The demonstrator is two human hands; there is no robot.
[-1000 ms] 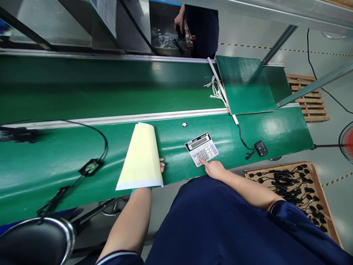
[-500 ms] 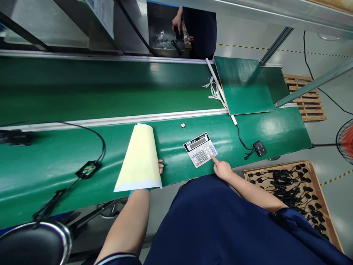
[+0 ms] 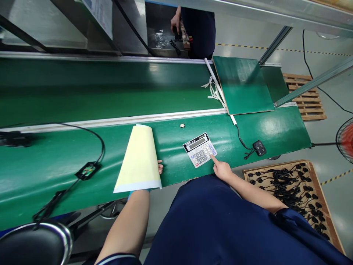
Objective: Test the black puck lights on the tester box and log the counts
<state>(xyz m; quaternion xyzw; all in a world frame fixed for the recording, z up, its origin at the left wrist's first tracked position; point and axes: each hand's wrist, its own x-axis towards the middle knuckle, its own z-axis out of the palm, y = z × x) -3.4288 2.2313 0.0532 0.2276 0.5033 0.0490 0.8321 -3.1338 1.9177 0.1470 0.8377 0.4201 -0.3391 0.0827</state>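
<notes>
Calculator (image 3: 200, 149) of grey-and-black rectangular plastic, flat on glossy green bench (image 3: 173, 145), lower-right keys at outstretched forefinger of right hand (image 3: 223, 170), otherwise curled, free of any grip; beneath curved pale-yellow paper (image 3: 139, 158), left hand (image 3: 160, 167), mostly hidden, fingertips bent past edge, cannot tell whether gripping

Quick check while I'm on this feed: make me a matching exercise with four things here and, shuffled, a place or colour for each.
Things:
1. calculator
2. paper
3. stool
4. fan

Places or colours:
A. black seat, lower left corner
B. over most of the left hand
C. partly red, at the right edge of view
D. a finger of the right hand at its keys

Pairs: 1-D, 2-B, 3-A, 4-C
</notes>
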